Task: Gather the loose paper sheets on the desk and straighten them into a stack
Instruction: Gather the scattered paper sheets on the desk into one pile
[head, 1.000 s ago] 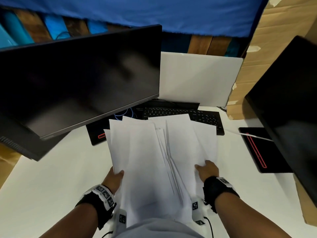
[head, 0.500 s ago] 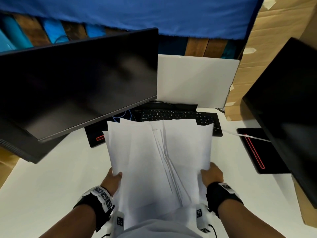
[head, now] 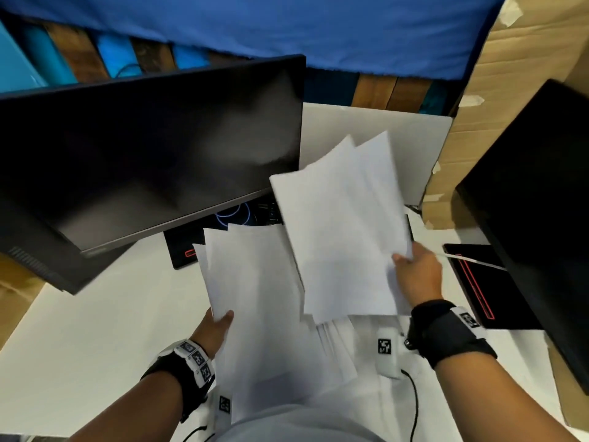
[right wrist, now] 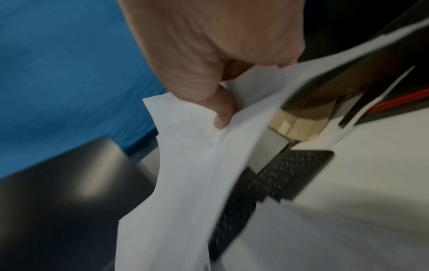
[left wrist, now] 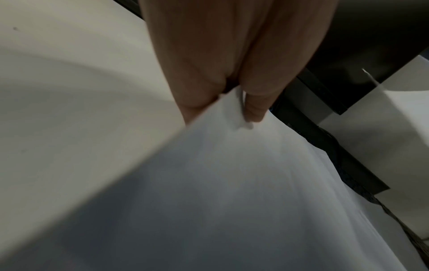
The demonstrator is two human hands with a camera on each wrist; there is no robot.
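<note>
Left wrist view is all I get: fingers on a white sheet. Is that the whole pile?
Observer: No. The left hand holds one bundle of sheets; the right hand holds a second bundle, raised and tilted.
Operator: How does the right hand grip it?
Observer: The right wrist view shows the thumb pinching the paper edge, crumpling it slightly.
Operator: Anything under that raised bundle?
Observer: A black keyboard lies on the desk beneath it.
</note>
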